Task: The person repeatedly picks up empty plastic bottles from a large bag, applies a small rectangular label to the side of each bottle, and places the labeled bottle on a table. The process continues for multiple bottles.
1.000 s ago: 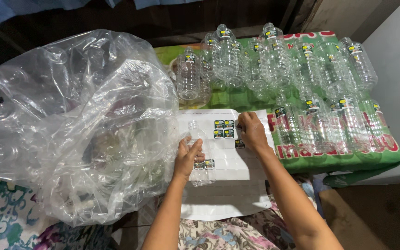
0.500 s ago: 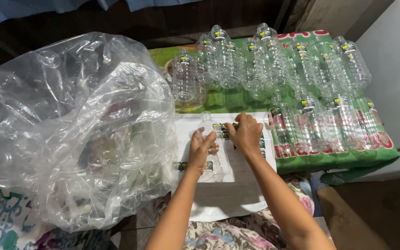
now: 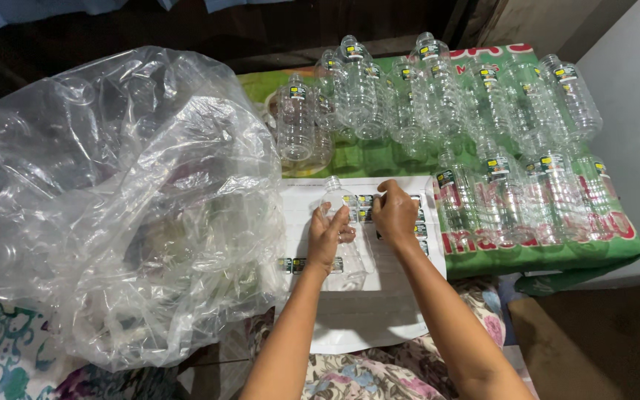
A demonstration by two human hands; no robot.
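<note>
Bottle (image 3: 342, 230): clear ribbed plastic, uncapped, lying on the white sticker sheet (image 3: 364, 311), neck pointing away. Left hand (image 3: 327, 237) wraps it, fingers clamped on its body. Right hand (image 3: 394, 213) sits just beside, fingertips pinched together at the small stickers (image 3: 365, 209) on the bottle's right; whether one is gripped cannot be told. Judged step: labelling. A sticker needs smoothing flat on the curved wall. Beyond the fingertips, labelled bottles (image 3: 438, 104) stand in rows; left of the left hand, a crinkled clear bag (image 3: 112, 200).

A large clear plastic bag (image 3: 112, 200) bulges at nine o'clock; rows of labelled empty bottles (image 3: 483, 141) lie on a green mat (image 3: 550, 255) toward one o'clock.
</note>
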